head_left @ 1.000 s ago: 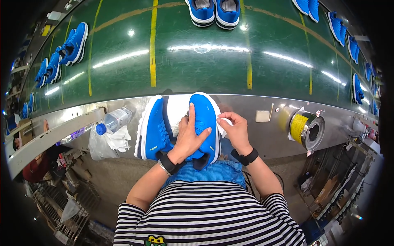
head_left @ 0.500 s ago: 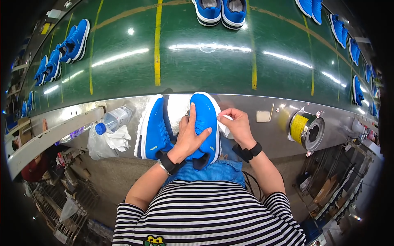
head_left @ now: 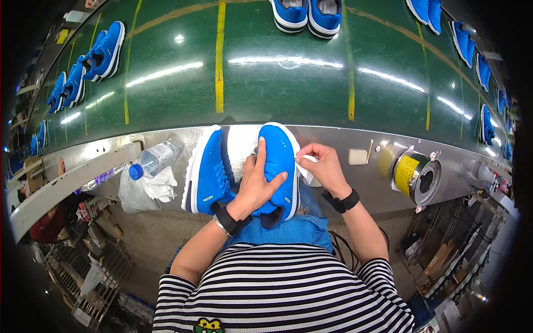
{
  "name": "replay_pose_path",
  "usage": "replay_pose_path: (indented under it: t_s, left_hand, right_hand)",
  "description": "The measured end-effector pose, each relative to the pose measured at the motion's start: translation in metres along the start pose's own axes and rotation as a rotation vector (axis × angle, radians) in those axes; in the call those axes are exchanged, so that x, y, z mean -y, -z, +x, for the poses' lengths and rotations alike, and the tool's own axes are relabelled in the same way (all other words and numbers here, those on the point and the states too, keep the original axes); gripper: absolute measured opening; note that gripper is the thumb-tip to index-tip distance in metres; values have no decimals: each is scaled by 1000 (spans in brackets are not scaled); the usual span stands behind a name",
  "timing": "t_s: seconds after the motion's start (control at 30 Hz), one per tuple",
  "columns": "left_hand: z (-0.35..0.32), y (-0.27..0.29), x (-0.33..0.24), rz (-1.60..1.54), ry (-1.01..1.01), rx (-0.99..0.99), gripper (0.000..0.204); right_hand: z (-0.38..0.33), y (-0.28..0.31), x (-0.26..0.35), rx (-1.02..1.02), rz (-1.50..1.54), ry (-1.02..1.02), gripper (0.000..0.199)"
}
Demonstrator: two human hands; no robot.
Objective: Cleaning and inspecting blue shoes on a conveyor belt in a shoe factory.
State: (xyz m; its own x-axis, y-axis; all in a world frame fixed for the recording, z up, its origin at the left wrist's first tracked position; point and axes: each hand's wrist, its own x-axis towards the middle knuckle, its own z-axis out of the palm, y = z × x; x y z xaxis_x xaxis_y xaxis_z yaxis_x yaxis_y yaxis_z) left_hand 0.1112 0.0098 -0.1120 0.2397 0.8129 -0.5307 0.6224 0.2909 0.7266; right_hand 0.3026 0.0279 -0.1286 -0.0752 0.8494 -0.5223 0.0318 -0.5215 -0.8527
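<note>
- Grip?
- Left hand (head_left: 255,183) is clasping the right-hand blue sneaker (head_left: 282,145) across its laces. Right hand (head_left: 329,170) is pinching a white wipe (head_left: 305,173) at the shoe's right sole edge.
- Where's that shoe sitting?
- Over the steel ledge (head_left: 366,183), just beside the other blue sneaker (head_left: 206,172); toe is pointing at the green conveyor belt (head_left: 283,94).

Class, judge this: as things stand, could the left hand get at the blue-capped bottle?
Probably not straight away: the left hand lies on one blue shoe, and the second blue shoe is between it and the bottle. Lifted over that shoe, it might reach.
</note>
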Motion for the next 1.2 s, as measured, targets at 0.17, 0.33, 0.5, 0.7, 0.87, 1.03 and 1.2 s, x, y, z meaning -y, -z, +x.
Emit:
replay_pose_path:
  t_s: [0.17,0.33,0.5,0.7,0.87,1.03,1.2]
  left_hand:
    - [0,-1,0,3,-16,-10,95]
    - [1,-2,0,3,-3,-14,95]
    - [2,-4,-1,-8,-4,-2,95]
    - [3,-6,2,-8,-21,-16,95]
    - [2,-6,-1,5,-21,-22,95]
    - [0,-5,-6,-13,-13,-2,96]
    - [-2,-6,-6,-2,-1,-19,96]
  right_hand:
    - [1,-1,4,6,-84,20,7]
    - [0,4,5,40,-154,46,7]
    - [3,3,2,0,-243,160,7]
    - [1,6,4,96,-251,37,7]
    - [2,5,-3,21,-174,87,6]
    - [0,5,1,38,-173,121,8]
    - [-5,-4,-8,-104,-79,85,8]
